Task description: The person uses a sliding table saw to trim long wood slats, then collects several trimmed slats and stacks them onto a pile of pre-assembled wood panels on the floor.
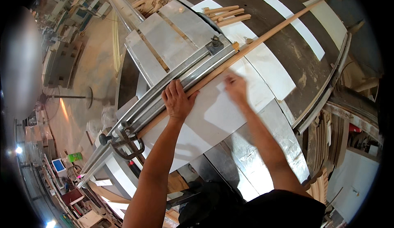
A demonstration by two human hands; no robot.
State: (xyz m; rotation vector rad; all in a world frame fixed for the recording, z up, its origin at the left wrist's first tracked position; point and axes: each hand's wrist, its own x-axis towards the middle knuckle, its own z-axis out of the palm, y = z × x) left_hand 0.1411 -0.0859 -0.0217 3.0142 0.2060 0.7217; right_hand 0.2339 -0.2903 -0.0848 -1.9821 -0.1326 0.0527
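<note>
A long, narrow wooden strip (266, 35) lies along a metal saw fence (201, 68), running diagonally from near left to far right. My left hand (178, 100) grips the strip against the fence, its fingers over the fence and its thumb across the wood. To the right of the strip, my right hand (236, 87) hovers over a white board (213, 119), apart from the wood. Motion smears its fingers, so I cannot tell what they hold, if anything. A dark clamp (130, 148) sits at the fence's near end, and a black stop (214, 45) at its far end.
Beyond the fence is a grooved metal sliding table (180, 20). Short wooden sticks (232, 16) lie on the far boards, beside a white strip (293, 20) on a dark curved-looking surface. Stacked boards (328, 137) stand at the right; clutter fills the floor at lower left.
</note>
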